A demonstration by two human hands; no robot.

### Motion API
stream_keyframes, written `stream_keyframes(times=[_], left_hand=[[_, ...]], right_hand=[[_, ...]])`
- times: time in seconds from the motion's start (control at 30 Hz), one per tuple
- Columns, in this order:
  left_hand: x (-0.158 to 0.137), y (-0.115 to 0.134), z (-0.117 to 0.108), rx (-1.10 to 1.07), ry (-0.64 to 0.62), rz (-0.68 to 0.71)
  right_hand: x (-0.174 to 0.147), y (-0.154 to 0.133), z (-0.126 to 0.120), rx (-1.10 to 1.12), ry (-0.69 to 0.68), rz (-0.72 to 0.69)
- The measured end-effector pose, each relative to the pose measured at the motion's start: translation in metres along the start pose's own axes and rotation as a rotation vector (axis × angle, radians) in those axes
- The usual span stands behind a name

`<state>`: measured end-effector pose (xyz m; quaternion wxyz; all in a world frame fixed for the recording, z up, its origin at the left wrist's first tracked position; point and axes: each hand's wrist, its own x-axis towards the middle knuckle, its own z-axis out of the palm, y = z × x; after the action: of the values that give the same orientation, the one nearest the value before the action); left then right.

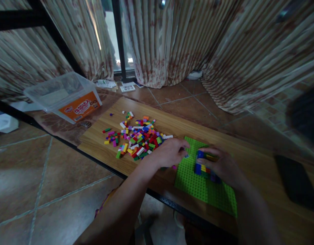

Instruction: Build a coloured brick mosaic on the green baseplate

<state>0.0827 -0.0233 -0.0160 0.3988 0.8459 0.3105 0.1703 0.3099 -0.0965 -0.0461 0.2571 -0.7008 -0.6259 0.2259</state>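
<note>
A green studded baseplate (195,180) lies on the wooden table, and a low block of stacked toy bricks (202,167) in blue, yellow, red and green stands on it. My right hand (224,166) is wrapped over this block from the right, its fingers on the top and near side, hiding part of it. My left hand (171,152) hovers at the baseplate's left edge with its fingers curled together. A tiny blue and white piece (186,156) shows just under those fingertips; whether they grip it is unclear. Left of that hand spreads a pile of loose toy bricks (140,137) in many colours.
A clear plastic tub (67,92) with an orange label stands beyond the table's left end. A dark flat object (296,180) lies on the right of the wooden tabletop (198,127). Curtains (169,44) hang behind, above a tiled floor (16,190).
</note>
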Motion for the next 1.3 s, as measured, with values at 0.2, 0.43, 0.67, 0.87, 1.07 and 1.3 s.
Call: stream_keyframes(times=[0.2, 0.43, 0.67, 0.87, 1.07, 1.3], left_hand=[[0.004, 0.001, 0.006, -0.02, 0.025, 0.031], [0.008, 0.004, 0.013, -0.098, 0.098, 0.082], [0.01, 0.014, 0.02, -0.177, 0.201, 0.223], [0.009, 0.022, 0.029, -0.156, 0.195, 0.237], [0.018, 0.015, 0.041, -0.125, 0.238, 0.031], [0.022, 0.014, 0.049, -0.067, 0.172, -0.086]], right_hand=[[-0.007, -0.002, 0.004, -0.038, 0.051, -0.031], [-0.019, -0.019, 0.005, 0.029, 0.304, -0.146], [-0.029, -0.042, 0.006, 0.275, 0.216, -0.057], [-0.031, -0.034, -0.001, 0.474, 0.139, 0.002], [-0.031, -0.009, -0.016, 0.292, 0.366, 0.098], [-0.028, 0.007, -0.01, 0.153, 0.282, 0.049]])
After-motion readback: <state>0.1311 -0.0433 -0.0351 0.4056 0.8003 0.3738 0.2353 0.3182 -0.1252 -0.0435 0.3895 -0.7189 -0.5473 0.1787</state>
